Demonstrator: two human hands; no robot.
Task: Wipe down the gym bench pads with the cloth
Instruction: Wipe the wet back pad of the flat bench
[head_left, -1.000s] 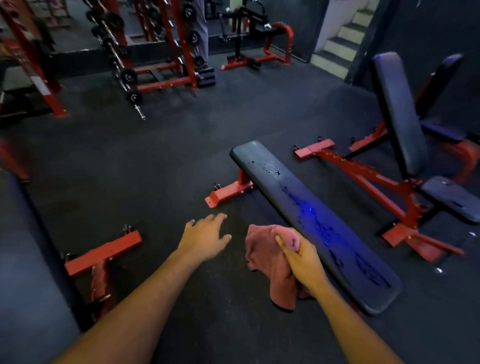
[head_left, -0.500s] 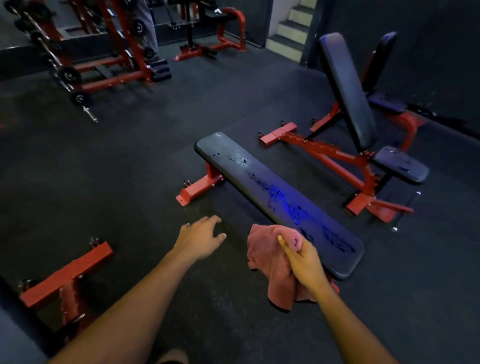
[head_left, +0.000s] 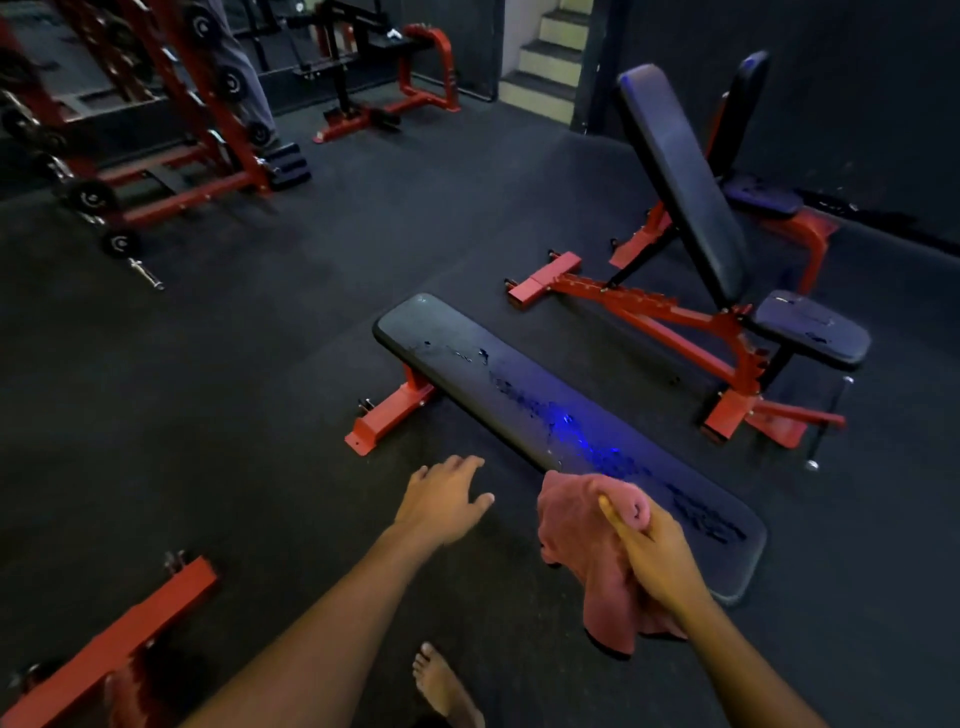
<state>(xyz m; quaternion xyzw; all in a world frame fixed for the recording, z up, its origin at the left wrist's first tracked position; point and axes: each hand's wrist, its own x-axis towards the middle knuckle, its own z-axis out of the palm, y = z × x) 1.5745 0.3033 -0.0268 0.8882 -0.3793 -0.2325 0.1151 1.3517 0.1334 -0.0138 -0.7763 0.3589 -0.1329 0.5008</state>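
Now right hand (head_left: 655, 553) grips cloth (head_left: 582, 525); left hand (head_left: 441, 499) spread

The flat bench pad (head_left: 519, 400) is black padded vinyl with a dull sheen, scuffed and cracked along its middle where a blue glare catches it; its frame (head_left: 387, 415) beneath is red painted metal. Beside the pad's near end hangs a soft, matt pink cloth (head_left: 582, 540), limp and creased. Behind the pad, the incline bench (head_left: 680, 176) has smoother, glossier black upholstery on red metal, and the floor (head_left: 234, 364) around is matt, finely grained dark rubber.
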